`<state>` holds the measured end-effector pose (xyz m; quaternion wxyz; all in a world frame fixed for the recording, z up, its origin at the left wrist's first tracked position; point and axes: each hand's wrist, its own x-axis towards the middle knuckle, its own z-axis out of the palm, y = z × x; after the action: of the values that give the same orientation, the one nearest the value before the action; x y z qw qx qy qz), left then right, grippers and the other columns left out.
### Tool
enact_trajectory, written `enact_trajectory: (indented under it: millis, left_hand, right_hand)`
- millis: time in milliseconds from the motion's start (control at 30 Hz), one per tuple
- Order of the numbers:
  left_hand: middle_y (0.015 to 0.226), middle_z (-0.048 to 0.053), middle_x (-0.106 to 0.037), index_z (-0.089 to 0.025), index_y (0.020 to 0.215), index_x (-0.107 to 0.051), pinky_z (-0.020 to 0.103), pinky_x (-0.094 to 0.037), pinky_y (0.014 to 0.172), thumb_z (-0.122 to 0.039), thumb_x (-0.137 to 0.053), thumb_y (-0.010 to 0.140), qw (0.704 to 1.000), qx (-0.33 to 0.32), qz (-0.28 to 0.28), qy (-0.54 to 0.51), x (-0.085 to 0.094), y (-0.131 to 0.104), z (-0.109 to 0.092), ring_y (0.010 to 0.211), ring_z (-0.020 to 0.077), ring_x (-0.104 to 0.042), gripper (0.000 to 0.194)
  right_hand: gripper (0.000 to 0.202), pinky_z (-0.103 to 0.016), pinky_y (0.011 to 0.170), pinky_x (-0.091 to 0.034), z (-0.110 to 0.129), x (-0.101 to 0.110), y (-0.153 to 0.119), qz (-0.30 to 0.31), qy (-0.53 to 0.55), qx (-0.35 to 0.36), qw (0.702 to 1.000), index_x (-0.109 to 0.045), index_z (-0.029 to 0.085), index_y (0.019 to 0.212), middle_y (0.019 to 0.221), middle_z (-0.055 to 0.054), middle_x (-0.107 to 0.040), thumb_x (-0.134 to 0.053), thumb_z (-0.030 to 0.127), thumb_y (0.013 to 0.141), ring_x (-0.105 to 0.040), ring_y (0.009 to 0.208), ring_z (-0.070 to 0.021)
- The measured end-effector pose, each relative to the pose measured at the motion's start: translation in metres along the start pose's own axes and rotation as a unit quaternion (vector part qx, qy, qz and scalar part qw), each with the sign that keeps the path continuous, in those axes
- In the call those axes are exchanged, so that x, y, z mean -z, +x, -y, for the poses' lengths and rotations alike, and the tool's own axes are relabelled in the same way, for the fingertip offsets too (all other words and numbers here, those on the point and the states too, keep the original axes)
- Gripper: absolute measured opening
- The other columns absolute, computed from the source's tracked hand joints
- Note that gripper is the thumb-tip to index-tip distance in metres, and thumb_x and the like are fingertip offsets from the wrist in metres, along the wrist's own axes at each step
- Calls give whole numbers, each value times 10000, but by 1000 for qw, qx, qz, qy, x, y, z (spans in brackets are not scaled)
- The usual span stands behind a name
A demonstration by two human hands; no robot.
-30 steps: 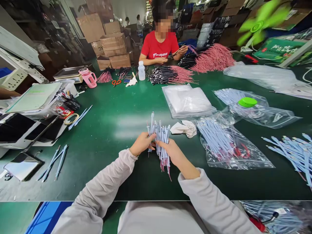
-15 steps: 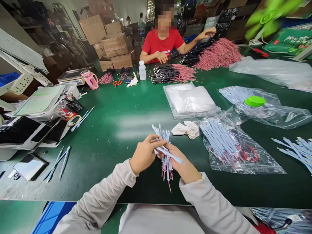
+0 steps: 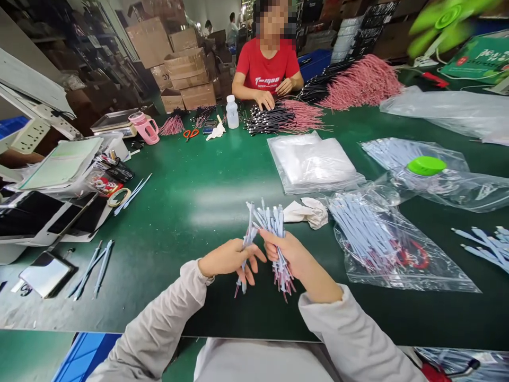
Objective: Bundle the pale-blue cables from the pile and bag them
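In the head view, my right hand (image 3: 288,252) is closed around a thick bundle of light-blue sleeved cables (image 3: 274,220), white tips up and pinkish-red wire ends hanging below. To its left, my left hand (image 3: 234,257) grips a few more light-blue cables (image 3: 249,233) between thumb and fingers, its other fingers partly spread. The two groups stand apart, both above the green table. A crumpled white tissue (image 3: 306,213) lies just beyond my right hand.
Right of me lies a clear bag of blue cables (image 3: 363,233); loose cables (image 3: 487,246) are farther right. Plastic bags (image 3: 314,162) lie ahead. At left are several cables (image 3: 104,268) and a phone (image 3: 46,273). Across the table, a person in red (image 3: 267,69) handles black-and-pink cables (image 3: 274,118).
My hands have drawn apart; a few cables are now in my left hand, separate from the right hand's bundle. The person opposite has brought an outstretched arm back to the cables.
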<state>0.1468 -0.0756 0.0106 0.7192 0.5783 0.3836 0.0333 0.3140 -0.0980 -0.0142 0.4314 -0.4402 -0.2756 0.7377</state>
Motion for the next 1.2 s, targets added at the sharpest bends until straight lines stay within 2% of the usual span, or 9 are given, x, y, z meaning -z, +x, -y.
enact_trajectory:
  millis: [133, 233, 467, 667, 767, 900, 1000, 1100, 1200]
  left_hand:
    - [702, 42, -558, -120, 937, -609, 162, -443, 401, -546, -410, 857, 985, 29, 161, -62, -2, 2, 5, 556, 146, -642, 477]
    - [741, 50, -568, -123, 1005, -597, 164, -449, 406, -549, -457, 835, 967, 20, 203, -154, -3, 4, 11, 599, 168, -657, 479]
    - [602, 26, -519, -80, 824, -577, 160, -369, 352, -433, -567, 815, 919, -24, 174, -352, -5, 5, 19, 460, 115, -566, 353]
    - [550, -25, -402, -111, 687, -479, 100, -227, 312, -255, -592, 813, 862, -13, 183, -473, -10, 3, 12, 375, 16, -351, 222]
    - [576, -23, -395, -112, 707, -482, 96, -213, 306, -288, -581, 821, 863, -9, 163, -478, -13, 5, 16, 393, 19, -381, 232]
    - [715, 53, -510, -89, 886, -558, 136, -395, 399, -478, -512, 833, 939, -30, 57, -338, -13, 1, 22, 604, 126, -588, 396]
    - [1102, 147, -523, -149, 1135, -521, 250, -523, 580, -496, -372, 886, 984, -99, -138, -59, -9, -10, 13, 917, 230, -598, 452]
    - [1406, 119, -291, -258, 1337, -353, 422, -443, 917, -382, -302, 930, 879, -198, -311, 303, -7, -20, -1, 1245, 290, -367, 429]
    - [1477, 123, -149, -266, 1386, -276, 520, -247, 1046, -472, -365, 892, 775, -266, -233, 524, -14, -21, -6, 1358, 330, -90, 543]
  right_hand:
    - [267, -182, 394, -243, 6, 4, 3, 76, 58, -50, 994, -641, 143, 836, 423, 80, -347, -701, 362, 695, -269, 397, -50]
    - [282, -183, 408, -280, 7, 6, 4, 86, 52, -51, 994, -646, 138, 831, 437, 71, -361, -701, 377, 693, -303, 410, -55]
    - [400, -202, 427, -327, 0, 2, 0, 92, 11, -36, 995, -660, 159, 874, 546, 23, -507, -705, 484, 645, -426, 438, -76]
    - [529, -182, 424, -302, -12, 2, 0, 118, 141, 2, 983, -654, 159, 927, 622, 26, -502, -687, 585, 617, -333, 440, -36]
    - [442, -181, 440, -318, -12, 0, -3, 105, 108, 2, 989, -637, 156, 881, 618, 21, -533, -764, 464, 591, -389, 455, -45]
    - [238, -216, 450, -364, -4, -2, -8, 80, 59, -18, 995, -567, 172, 740, 511, 33, -487, -678, 382, 717, -472, 454, -100]
    - [283, -216, 438, -362, -2, 0, -9, 22, 79, -5, 997, -527, 171, 687, 525, 29, -484, -636, 425, 746, -452, 451, -95]
    - [311, -224, 507, -406, -8, 0, -8, 23, 95, -23, 995, -525, 168, 668, 481, 34, -457, -633, 449, 748, -453, 479, -97]
    - [279, -237, 488, -407, -19, -4, -8, 95, 85, -95, 987, -573, 181, 745, 485, 44, -439, -600, 458, 770, -402, 437, -87]
